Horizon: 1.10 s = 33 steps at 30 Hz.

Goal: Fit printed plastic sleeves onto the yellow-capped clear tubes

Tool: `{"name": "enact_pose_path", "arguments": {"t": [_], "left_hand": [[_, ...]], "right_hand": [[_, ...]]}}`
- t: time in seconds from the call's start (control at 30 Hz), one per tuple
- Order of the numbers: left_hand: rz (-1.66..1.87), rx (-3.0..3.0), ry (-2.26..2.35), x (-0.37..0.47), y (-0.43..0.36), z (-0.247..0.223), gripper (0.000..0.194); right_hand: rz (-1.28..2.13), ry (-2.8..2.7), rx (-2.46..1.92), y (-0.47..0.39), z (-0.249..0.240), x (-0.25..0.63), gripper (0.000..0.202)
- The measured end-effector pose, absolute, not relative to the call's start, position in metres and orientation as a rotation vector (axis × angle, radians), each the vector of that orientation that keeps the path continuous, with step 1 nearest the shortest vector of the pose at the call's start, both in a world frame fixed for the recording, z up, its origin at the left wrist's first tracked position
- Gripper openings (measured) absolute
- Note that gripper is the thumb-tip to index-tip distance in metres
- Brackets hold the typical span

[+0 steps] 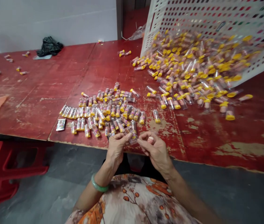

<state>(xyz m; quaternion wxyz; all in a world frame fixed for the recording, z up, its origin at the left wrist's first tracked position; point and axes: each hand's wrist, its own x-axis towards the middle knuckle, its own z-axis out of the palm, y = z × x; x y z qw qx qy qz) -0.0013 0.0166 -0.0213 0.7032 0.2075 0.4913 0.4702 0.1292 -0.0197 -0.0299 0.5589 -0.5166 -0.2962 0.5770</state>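
My left hand (118, 147) pinches a small clear printed wrapper (132, 139) at the front edge of the red table. Close to its right, my right hand (154, 151) is closed round a small tube with pink contents (150, 140), its fingertips at the wrapper's right side. Just beyond my hands lie many labelled tubes with yellow caps (113, 110), some lined up in rows. One tube (156, 116) lies apart, to the right of this group.
A white perforated basket (154, 21) lies tipped at the back right, with yellow-capped tubes (187, 65) spilling onto the red table (59, 79). A black plastic bag (49, 46) sits at the back left. A red stool (24, 158) stands at the lower left.
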Motion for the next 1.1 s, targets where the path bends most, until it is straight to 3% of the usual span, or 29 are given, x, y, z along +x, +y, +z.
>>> {"name": "enact_pose_path", "arguments": {"t": [0.17, 0.33, 0.43, 0.7, 0.97, 1.1], "left_hand": [[1.125, 0.385, 1.105, -0.005, 0.018, -0.018, 0.036], [1.03, 0.329, 1.039, -0.006, 0.018, -0.016, 0.038], [0.978, 0.309, 0.974, -0.006, 0.017, -0.017, 0.036], [0.963, 0.304, 0.922, -0.006, 0.012, -0.018, 0.033], [1.014, 0.406, 1.001, 0.0, 0.007, -0.014, 0.038], [1.07, 0.392, 1.009, 0.001, 0.006, -0.014, 0.041]], "right_hand": [[1.307, -1.243, -1.181, -0.038, -0.027, 0.158, 0.028], [0.473, -1.775, -1.309, -0.048, -0.02, 0.157, 0.038], [0.209, -1.849, -1.237, -0.048, -0.021, 0.152, 0.041], [-0.148, -1.941, -1.273, -0.046, -0.018, 0.149, 0.041], [-0.117, -1.892, -1.269, -0.048, -0.023, 0.141, 0.043], [-0.281, -1.97, -1.261, -0.047, -0.027, 0.135, 0.035]]}}
